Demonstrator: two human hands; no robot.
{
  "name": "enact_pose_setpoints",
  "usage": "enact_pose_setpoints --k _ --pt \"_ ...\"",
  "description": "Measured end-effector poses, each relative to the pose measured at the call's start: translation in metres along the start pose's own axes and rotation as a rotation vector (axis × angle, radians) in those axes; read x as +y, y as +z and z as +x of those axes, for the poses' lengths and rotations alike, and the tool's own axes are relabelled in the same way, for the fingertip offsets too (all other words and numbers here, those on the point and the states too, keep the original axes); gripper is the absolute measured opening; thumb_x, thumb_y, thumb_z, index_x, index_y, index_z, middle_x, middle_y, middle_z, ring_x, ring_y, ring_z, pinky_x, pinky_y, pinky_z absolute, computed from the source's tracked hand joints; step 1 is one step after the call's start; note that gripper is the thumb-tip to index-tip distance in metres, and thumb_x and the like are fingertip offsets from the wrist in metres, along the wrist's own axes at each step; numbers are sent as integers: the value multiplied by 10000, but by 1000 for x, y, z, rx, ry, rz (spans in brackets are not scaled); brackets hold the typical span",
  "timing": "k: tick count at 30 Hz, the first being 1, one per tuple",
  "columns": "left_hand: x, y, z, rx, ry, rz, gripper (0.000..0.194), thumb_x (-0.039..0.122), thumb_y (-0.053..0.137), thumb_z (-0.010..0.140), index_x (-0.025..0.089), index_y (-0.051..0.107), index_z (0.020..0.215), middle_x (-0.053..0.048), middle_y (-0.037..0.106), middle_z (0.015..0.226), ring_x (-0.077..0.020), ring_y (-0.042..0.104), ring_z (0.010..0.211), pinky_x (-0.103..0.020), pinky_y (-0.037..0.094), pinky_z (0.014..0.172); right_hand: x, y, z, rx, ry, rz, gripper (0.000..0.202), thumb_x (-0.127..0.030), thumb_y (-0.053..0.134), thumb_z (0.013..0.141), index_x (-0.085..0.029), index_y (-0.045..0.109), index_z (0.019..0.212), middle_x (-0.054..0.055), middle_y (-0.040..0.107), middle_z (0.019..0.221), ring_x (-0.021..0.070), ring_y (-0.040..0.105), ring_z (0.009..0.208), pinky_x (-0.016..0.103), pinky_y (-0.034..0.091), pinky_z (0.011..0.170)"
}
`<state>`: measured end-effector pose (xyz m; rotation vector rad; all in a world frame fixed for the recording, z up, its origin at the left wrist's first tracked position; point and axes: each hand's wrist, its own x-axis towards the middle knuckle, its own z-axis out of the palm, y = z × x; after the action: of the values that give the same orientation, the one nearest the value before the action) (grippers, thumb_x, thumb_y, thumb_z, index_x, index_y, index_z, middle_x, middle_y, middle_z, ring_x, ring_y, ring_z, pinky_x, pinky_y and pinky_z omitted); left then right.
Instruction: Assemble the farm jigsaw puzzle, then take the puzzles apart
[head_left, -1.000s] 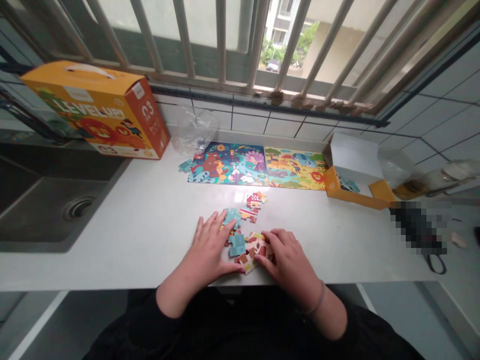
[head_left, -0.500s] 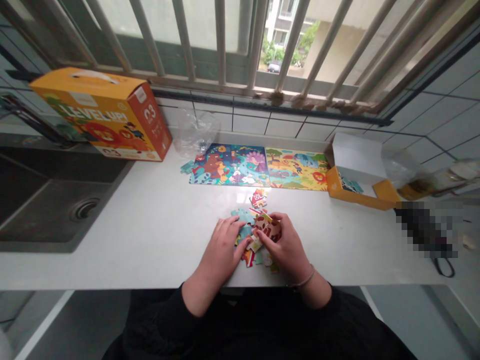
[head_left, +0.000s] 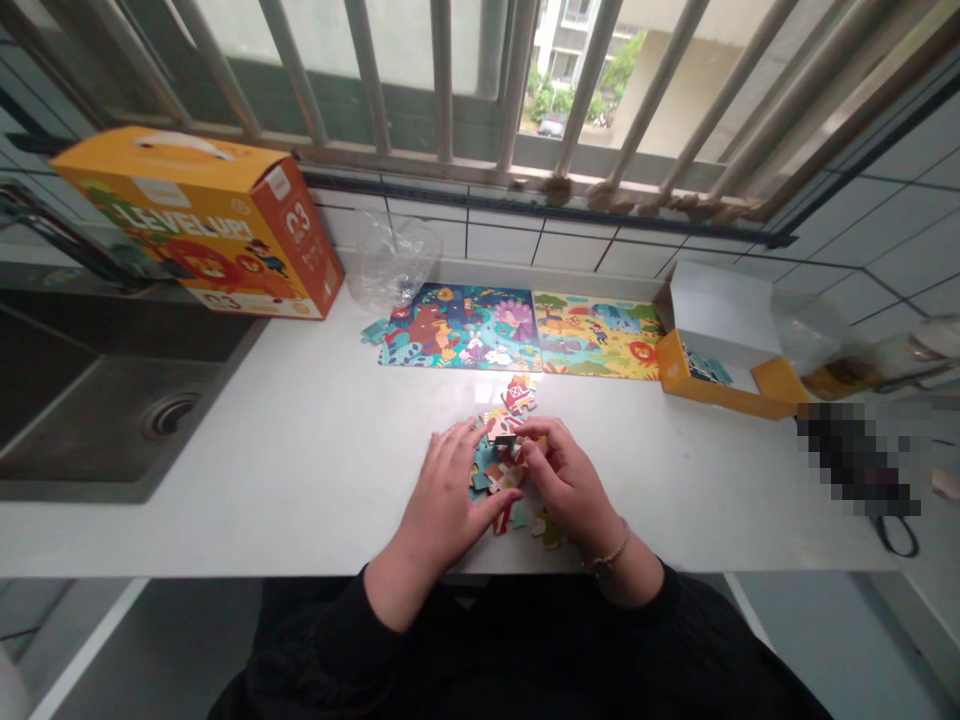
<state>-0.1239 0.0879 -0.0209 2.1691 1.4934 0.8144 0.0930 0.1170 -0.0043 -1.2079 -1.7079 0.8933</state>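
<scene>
A small heap of jigsaw puzzle pieces [head_left: 507,482] lies on the white counter between my hands. My left hand [head_left: 451,490] rests against the heap's left side, its thumb and fingers spread around the pieces. On the right, my right hand [head_left: 566,472] pinches a puzzle piece [head_left: 517,450] between thumb and fingertips, mostly hidden by the fingers. One red piece with a barn-like picture [head_left: 519,392] sits just beyond the heap. Two picture boards, a dark blue animal puzzle [head_left: 480,330] and a yellow animal puzzle [head_left: 600,335], lie side by side farther back.
A large orange box [head_left: 195,225] stands at the back left beside a sink [head_left: 127,420]. Crumpled clear plastic [head_left: 394,260] is near the wall. At right is an opened orange-and-white box [head_left: 731,375] with pieces inside. A blurred-out dark object [head_left: 855,455] lies farther right.
My right hand has shifted its grip; the brown-spotted piece it held up has gone from view. Pieces under my fingers are rearranged, and my left thumb and fingers are spread wider.
</scene>
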Motion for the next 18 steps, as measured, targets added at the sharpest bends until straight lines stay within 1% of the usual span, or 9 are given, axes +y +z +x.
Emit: enact_pose_setpoints --k 2,4,5,7,9,11,13,15,18 --pt "-3 4 -3 -24 3 52 1088 587 920 891 248 358 1758 -233 452 1795 -445 395 1693 -709 306 1380 -1 1 -2 -65 -61 -48 269 -325 475 1147 -263 690 1297 110 752 1271 266 748 1199 491 625 1111" --pt "-7 8 -5 -49 10 96 1225 586 981 812 249 312 1782 -248 372 1839 -480 318 1724 -737 285 1377 0 3 -3 -146 -126 -108 314 -236 457 1133 -262 673 1359 112 759 1309 265 742 1252 511 604 1170" --pt "-8 10 -5 -60 16 108 1214 564 981 819 244 312 1781 -253 356 1846 -483 304 1729 -740 283 1377 0 4 -4 -173 -151 -147 335 -211 469 1123 -261 666 1390 118 752 1343 270 723 1308 523 582 1210" --pt "-10 12 -5 -72 27 109 1063 495 925 902 227 351 1755 -261 381 1832 -462 340 1720 -725 294 1380 1 6 -5 -173 -159 -225 356 -206 522 1109 -254 657 1434 141 712 1417 288 671 1408 536 551 1257" --pt "-10 12 -4 -66 24 89 851 415 824 1003 217 405 1716 -256 438 1800 -422 411 1693 -692 323 1380 2 7 -5 -125 -116 -296 376 -239 604 1089 -247 648 1462 162 659 1462 307 647 1434 541 552 1262" --pt "-8 12 -4 -41 10 77 711 368 750 1053 216 451 1680 -242 479 1775 -398 452 1673 -666 353 1376 3 6 -4 -69 -74 -356 417 -277 675 1064 -233 639 1478 180 621 1476 328 643 1424 556 553 1260" --pt "-7 13 -4 -1 -12 92 672 401 735 1063 206 482 1655 -244 475 1776 -407 440 1677 -666 365 1370 3 5 -2 -20 -58 -417 439 -298 690 1059 -214 636 1486 196 609 1472 349 636 1416 588 544 1260" --pt "-7 14 -4 48 -36 128 691 495 711 1077 186 489 1653 -261 438 1797 -435 397 1695 -690 347 1369 2 3 -2 0 -59 -473 460 -325 684 1069 -198 630 1508 217 608 1484 374 631 1415 624 544 1246" --pt "-12 16 2 90 -82 166 662 561 522 1156 159 472 1680 -269 407 1818 -440 366 1710 -705 316 1373 -2 -2 -6 -66 -114 -539 664 -424 744 1053 -222 536 1651 240 570 1604 418 581 1504 668 517 1260"
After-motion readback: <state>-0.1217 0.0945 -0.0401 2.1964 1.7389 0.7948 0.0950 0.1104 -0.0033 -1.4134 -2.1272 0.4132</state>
